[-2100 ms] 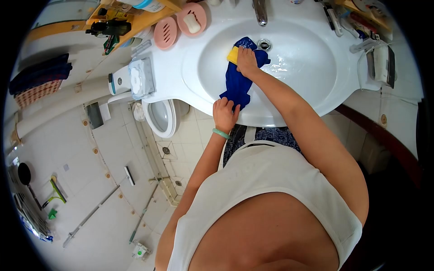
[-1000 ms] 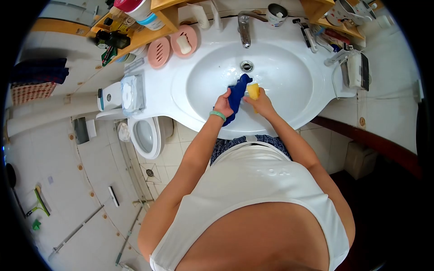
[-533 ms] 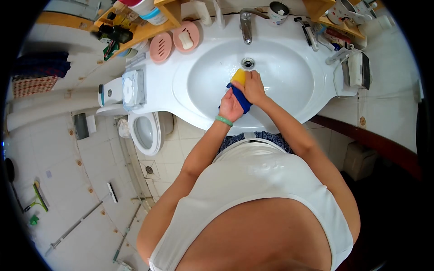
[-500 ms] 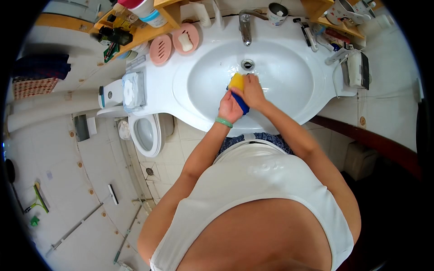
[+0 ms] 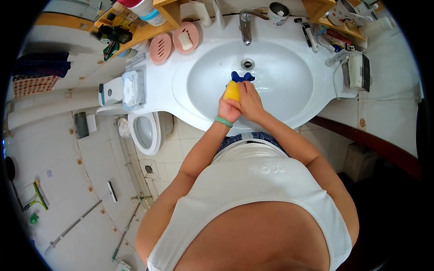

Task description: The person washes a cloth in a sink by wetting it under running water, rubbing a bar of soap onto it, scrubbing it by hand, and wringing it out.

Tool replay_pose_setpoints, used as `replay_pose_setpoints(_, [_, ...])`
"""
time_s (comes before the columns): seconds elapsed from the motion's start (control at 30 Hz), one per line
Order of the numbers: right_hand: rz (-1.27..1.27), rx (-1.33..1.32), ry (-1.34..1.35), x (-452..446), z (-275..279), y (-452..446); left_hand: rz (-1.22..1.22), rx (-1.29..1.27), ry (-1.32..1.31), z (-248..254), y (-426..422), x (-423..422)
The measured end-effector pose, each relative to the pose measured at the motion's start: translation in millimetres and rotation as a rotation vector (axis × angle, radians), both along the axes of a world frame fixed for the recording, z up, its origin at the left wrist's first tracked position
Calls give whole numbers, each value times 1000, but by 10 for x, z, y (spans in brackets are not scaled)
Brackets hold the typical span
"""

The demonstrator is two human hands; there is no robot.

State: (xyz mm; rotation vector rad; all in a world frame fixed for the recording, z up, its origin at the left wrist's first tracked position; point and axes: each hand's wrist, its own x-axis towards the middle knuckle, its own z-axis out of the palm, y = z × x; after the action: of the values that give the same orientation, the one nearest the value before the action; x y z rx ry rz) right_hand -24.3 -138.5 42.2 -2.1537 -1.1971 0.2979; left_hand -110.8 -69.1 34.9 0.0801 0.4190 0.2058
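Observation:
My left hand (image 5: 229,109) is closed around a yellow block (image 5: 232,91), which looks like a bar of soap or a sponge. A green bangle (image 5: 223,122) circles that wrist. Pressed against it, my right hand (image 5: 250,100) has its fingers curled over a dark blue cloth (image 5: 243,77). The cloth sticks out beyond the fingertips, and the rest of it is hidden by my hands. Both hands are over the front part of the white washbasin (image 5: 289,97).
A chrome faucet (image 5: 245,29) stands behind the drain (image 5: 247,64). Pink soap dishes (image 5: 160,49) sit at the back left, one holding white soap (image 5: 185,41). A grey cup (image 5: 277,13) is beside the faucet. The toilet (image 5: 145,133) is to the left.
The blue cloth has shifted from below my hands to beyond them, toward the drain. The yellow block has come slightly closer to me, and my right hand has moved a little toward me.

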Motion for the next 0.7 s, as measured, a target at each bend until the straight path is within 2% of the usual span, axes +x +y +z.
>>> replay_pose_setpoints(0.07, [-70,-55,50,135,-55,119,81,-303,-115,36,6,40])
replay_pose_setpoints(0.1, [-140,-108,97,216,-44,195,71,-240,-52,163,-3,64])
replay_pose_setpoints(0.13, [-213,-158,142,265,-19,239,65,-237,-53,68,15,43])
replay_pose_setpoints(0.2, [-143,-115,62,142,97,118,50,-429,-449,-213,82,8])
replay_pose_setpoints(0.23, [-72,-32,-13,22,162,74,70,-110,-29,28,97,46])
replay_pose_setpoints(0.27, [-1,49,-84,-55,187,59,70,-114,-27,92,104,52])
replay_pose_setpoints(0.33, [-30,51,-56,-8,119,138,76,-50,-14,134,107,40])
replay_pose_setpoints(0.37, [-93,60,-59,40,91,207,52,-221,-269,-23,169,9])
replay_pose_setpoints(0.4, [-156,69,-62,105,59,278,49,-222,-266,41,164,6])
replay_pose_setpoints(0.47, [-182,35,-2,270,-32,357,63,-114,-66,221,148,23])
replay_pose_setpoints(0.53, [-275,-33,584,420,-27,367,76,-144,-99,120,166,-32])
replay_pose_setpoints(0.57, [-295,79,868,533,-398,353,85,-172,-107,133,168,-60])
replay_pose_setpoints(0.6, [-294,79,867,597,-412,252,94,-199,-116,146,171,-85])
replay_pose_setpoints(0.67, [-269,13,1117,643,-351,75,121,-192,-123,156,181,-109])
replay_pose_setpoints(0.7, [-259,6,1120,607,-267,-8,156,-202,-117,136,192,-127])
